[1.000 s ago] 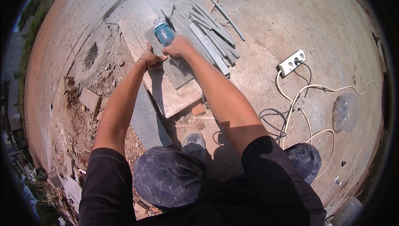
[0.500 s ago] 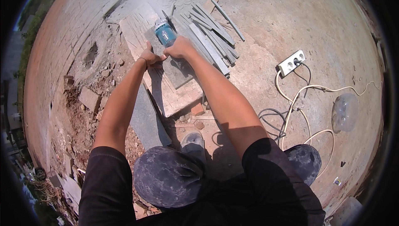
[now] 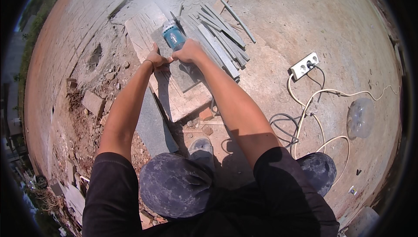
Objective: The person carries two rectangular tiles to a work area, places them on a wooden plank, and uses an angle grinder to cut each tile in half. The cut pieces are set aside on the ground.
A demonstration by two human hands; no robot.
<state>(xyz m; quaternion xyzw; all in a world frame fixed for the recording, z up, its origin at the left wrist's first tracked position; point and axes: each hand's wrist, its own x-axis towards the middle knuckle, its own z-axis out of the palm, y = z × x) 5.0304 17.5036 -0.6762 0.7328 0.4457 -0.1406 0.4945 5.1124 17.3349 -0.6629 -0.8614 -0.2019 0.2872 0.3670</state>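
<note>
My right hand is closed round the rear of a teal angle grinder. The grinder's thin dark cutting disc points away from me, at the right edge of a grey stone tile. Beside it, my left hand rests at the tile's left edge with fingers spread, one reaching toward the right hand. The tile lies on a pale scored slab. Both hands partly hide the tile and the grinder's back end.
Cut grey stone strips lie right of the slab. A white power strip with tangled cables and a clear plastic bag are farther right. Rubble lies left. A long grey stone piece sits near my knee.
</note>
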